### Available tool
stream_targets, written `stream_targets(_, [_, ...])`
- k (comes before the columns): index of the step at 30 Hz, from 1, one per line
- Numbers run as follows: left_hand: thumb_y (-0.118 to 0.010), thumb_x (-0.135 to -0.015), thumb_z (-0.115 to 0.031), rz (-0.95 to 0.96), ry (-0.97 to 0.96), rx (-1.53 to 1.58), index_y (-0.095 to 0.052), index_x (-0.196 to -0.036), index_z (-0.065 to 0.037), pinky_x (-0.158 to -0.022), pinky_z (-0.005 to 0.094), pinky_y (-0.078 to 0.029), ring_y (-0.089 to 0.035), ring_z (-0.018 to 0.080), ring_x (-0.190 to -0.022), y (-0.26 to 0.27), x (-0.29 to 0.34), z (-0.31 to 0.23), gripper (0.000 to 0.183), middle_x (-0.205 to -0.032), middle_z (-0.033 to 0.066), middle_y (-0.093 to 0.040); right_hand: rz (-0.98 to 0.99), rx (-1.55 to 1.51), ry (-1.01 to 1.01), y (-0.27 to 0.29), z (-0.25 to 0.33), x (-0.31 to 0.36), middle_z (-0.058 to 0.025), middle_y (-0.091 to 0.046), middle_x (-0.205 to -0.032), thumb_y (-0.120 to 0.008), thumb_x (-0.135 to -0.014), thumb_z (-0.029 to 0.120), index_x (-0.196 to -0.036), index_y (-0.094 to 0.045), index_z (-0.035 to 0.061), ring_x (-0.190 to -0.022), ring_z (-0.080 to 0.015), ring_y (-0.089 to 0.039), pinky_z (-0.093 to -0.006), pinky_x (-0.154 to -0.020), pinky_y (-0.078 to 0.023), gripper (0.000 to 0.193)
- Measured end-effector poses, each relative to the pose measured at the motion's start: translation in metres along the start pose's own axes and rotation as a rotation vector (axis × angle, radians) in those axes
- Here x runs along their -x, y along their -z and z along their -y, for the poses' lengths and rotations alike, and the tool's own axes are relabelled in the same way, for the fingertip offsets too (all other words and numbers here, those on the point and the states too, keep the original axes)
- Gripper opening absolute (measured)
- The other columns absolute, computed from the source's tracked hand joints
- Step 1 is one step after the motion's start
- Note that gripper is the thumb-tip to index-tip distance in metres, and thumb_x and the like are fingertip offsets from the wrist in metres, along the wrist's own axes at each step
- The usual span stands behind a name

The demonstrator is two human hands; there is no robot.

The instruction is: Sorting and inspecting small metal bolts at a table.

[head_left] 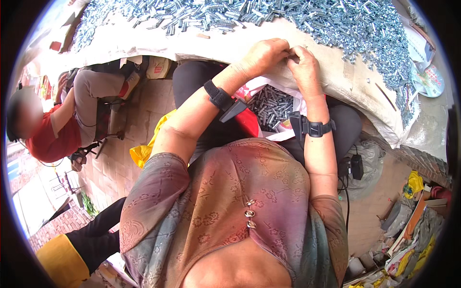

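My left hand [267, 55] and my right hand [306, 67] meet over the near edge of a cloth-covered table [225, 44]. The fingers of both are pinched together, fingertips nearly touching. Whatever lies between them is too small and hidden to make out. Beyond my hands spreads a wide heap of small bluish, shiny metal tube-like pieces [206, 17]. Under my wrists, between my knees, sits an opened white and red bag [246, 120]. Inside it are many darker grey metal pieces [273, 106] of similar shape.
At the left sits another person in a red shirt [60, 137]. A yellow bag [144, 151] lies by my left leg. A round printed fan-like disc [429, 81] rests at the table's right end. On the right floor are a black adapter [355, 166] with cable and piled scraps [408, 230].
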State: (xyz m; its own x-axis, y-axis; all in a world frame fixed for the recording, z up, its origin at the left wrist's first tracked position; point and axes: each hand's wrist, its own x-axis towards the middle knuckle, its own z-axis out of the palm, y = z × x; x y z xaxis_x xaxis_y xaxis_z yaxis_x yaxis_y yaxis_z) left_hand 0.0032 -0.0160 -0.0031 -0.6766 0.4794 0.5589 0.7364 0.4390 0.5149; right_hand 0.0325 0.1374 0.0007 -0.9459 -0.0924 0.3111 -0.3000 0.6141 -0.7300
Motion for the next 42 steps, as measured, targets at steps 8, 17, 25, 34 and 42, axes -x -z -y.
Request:
stream_targets(8, [-0.057,-0.074,-0.007,0.222,0.034,-0.232,-0.05,-0.081,-0.005,-0.068,0.0394,-0.046,-0.059,0.0307,-0.075,-0.003,-0.012,-0.017,0.01,-0.075,0.0112,-0.054,-0.27,0.509,0.032,0.028,-0.043,-0.022,-0.0137,-0.055,-0.102,-0.067,-0.071,0.016,-0.103,-0.057,0.0063,-0.095,-0.0313,-0.054,-0.0395,-0.081,-0.044,0.034])
stream_targets(17, [-0.061,-0.081,-0.019,0.146,0.081,0.054,-0.059,-0.091,-0.006,-0.069,0.0343,-0.047,-0.06,0.0293,-0.079,0.039,-0.005,-0.017,0.016,-0.084,0.0118,-0.06,-0.232,0.751,-0.088,0.029,-0.047,-0.031,-0.0102,-0.056,-0.104,-0.062,-0.076,0.022,-0.097,-0.059,0.0089,-0.097,-0.0289,-0.054,-0.0389,-0.081,-0.045,0.025])
stream_targets(25, [-0.051,-0.077,-0.004,-0.018,0.103,-0.491,-0.061,-0.095,-0.006,-0.075,0.0381,-0.046,-0.057,0.0309,-0.087,0.04,-0.045,0.073,0.02,-0.088,0.0119,-0.056,-0.231,0.709,0.095,0.025,-0.051,-0.031,-0.0089,-0.056,-0.104,-0.057,-0.077,0.011,-0.102,-0.058,0.0075,-0.098,-0.0289,-0.053,-0.0374,-0.084,-0.044,0.025])
stream_targets(34, [-0.054,-0.078,-0.008,0.052,-0.056,-0.463,-0.059,-0.085,-0.006,-0.072,0.0354,-0.047,-0.057,0.0277,-0.084,0.037,-0.036,0.048,0.01,-0.083,0.0096,-0.054,-0.274,0.696,0.165,0.021,-0.053,-0.033,-0.0094,-0.056,-0.095,-0.051,-0.077,0.007,-0.093,-0.058,0.0078,-0.089,-0.0288,-0.055,-0.0382,-0.075,-0.047,0.017])
stream_targets(42, [-0.057,-0.078,-0.011,0.096,0.073,-0.325,-0.059,-0.086,-0.004,-0.073,0.0372,-0.047,-0.057,0.0299,-0.085,0.029,-0.006,0.034,0.011,-0.084,0.0114,-0.055,-0.239,0.711,0.093,0.027,-0.056,-0.036,-0.0091,-0.057,-0.091,-0.056,-0.075,0.005,-0.093,-0.059,0.0085,-0.085,-0.029,-0.057,-0.0382,-0.072,-0.048,0.019])
